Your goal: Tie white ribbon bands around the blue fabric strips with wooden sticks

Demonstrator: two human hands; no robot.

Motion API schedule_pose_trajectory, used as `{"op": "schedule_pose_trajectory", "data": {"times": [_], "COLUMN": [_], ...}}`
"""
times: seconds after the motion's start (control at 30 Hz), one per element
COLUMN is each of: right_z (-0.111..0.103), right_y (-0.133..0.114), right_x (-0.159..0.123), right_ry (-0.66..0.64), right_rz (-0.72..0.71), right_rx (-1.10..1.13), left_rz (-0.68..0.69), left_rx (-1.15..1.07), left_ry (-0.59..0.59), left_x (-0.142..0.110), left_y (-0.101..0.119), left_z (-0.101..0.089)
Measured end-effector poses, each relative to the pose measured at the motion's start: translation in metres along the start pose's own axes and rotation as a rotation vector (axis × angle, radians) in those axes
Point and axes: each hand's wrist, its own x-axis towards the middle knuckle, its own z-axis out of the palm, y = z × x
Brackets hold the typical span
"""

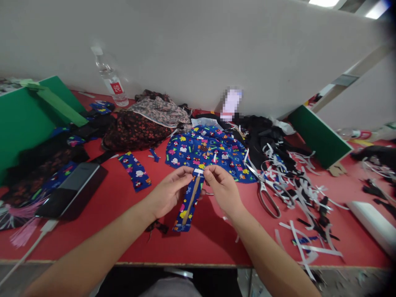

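A narrow blue cartoon-print fabric strip (188,202), with a tan line along its middle and a white piece (198,171) across its top end, hangs between my hands above the red table. My left hand (173,187) pinches the strip's upper left edge between thumb and fingers. At the upper right corner, my right hand (223,187) pinches the same end. Just beyond lies a larger blue cartoon-print cloth (204,148). Another blue printed strip (136,171) rests flat to the left, near a small blue scrap (154,155).
Scissors (265,192) lie right of my hands, beside a heap of white and black scraps (297,185). Dark floral cloth (139,128) and a water bottle (109,78) are at the back left. A black device (72,192) with a cable sits left; green panels (321,136) stand at both sides.
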Motion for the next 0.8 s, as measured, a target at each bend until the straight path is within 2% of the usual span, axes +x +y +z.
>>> {"op": "schedule_pose_trajectory", "data": {"times": [0.07, 0.13, 0.23, 0.33, 0.67, 0.8], "right_z": [-0.002, -0.003, -0.005, -0.004, -0.001, -0.002], "right_y": [-0.002, -0.004, -0.010, -0.015, -0.016, -0.013], "right_x": [0.000, -0.002, -0.005, -0.009, -0.013, -0.013], "right_ry": [0.021, 0.080, 0.216, 0.215, 0.209, 0.196], "right_rz": [-0.024, -0.073, -0.235, -0.364, -0.367, -0.399], "right_rx": [-0.070, -0.181, -0.371, -0.483, -0.554, -0.576], "left_rz": [-0.021, 0.019, 0.109, 0.184, 0.351, 0.361], "left_rx": [-0.050, -0.041, 0.010, 0.034, 0.257, 0.332], "left_ry": [0.000, 0.053, 0.140, 0.183, 0.191, 0.204], "left_x": [-0.001, -0.001, 0.000, 0.003, 0.002, 0.002], "left_y": [-0.001, -0.003, -0.006, -0.009, -0.017, -0.016], "left_z": [0.002, 0.003, 0.004, 0.005, 0.003, 0.003]}}
